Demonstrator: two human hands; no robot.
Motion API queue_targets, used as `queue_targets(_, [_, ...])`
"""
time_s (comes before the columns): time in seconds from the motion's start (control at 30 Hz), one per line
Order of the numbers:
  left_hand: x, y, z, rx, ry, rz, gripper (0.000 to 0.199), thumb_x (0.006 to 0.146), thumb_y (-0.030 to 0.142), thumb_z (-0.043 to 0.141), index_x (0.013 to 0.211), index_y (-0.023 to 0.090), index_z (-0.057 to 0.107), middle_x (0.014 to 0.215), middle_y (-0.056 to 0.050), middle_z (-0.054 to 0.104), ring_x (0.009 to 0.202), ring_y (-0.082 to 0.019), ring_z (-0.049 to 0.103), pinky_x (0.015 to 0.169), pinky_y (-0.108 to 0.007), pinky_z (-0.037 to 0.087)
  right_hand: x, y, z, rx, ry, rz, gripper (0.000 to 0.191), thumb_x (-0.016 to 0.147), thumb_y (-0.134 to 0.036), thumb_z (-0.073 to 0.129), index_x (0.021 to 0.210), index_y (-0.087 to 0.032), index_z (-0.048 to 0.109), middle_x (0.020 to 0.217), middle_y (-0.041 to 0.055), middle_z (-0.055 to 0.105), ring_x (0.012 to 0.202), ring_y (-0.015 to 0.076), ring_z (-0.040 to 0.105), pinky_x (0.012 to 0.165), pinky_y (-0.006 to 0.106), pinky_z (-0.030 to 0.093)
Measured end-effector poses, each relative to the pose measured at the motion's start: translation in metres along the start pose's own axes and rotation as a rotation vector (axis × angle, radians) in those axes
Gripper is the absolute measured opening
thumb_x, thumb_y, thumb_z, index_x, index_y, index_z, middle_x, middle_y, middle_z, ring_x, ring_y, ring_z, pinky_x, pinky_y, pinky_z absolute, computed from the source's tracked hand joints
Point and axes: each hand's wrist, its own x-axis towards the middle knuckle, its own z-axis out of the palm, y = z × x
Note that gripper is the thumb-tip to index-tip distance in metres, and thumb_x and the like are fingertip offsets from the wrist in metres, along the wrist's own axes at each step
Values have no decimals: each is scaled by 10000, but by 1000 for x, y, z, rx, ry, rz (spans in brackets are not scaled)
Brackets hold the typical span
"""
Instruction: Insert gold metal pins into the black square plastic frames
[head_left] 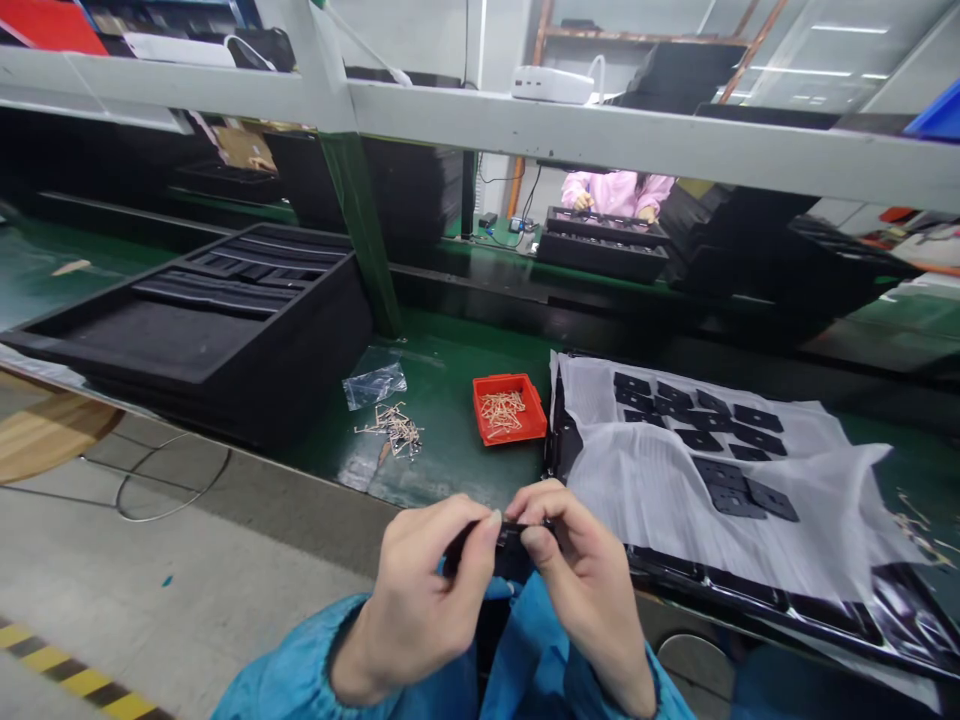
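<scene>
Black part (512, 543) is held beside green workbench (442, 355).

Black part (511, 544), red tray (533, 412), blue sleeves (300, 662)

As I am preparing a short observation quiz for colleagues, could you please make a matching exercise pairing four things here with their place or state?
Things
1. Red tray
2. Clear plastic
3. Flat black pieces
4. Dark part

Places or states
A. Held between the fingers of the left hand and right hand
B. Spread out on a white sheet
C. Holding thin pale pieces
D. Lying just beyond a loose pile of pale pieces

Pairs: 1-C, 2-D, 3-B, 4-A
</scene>
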Motion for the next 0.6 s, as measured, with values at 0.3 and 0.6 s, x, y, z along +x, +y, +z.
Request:
queue_targets(0.3, [1,-1,-2,-77,-19,-158,242,1007,156,549,777,193,616,497,80,493,445,-68,508,482,-186,387,10,1,-7,425,-150,460,313,929,-501,720,853,-199,688,898,-2,634,799,113,525,741,240,408])
queue_targets(0.6, [2,-8,-9,164,-62,143,160,965,71,570,856,178,621,648,37,595,505,-82,511,517,-240,375,23,10,-17,470,-288,466,228,913,-406,769,857,-207,675,992,0,662,870,106,575,797,238,429])
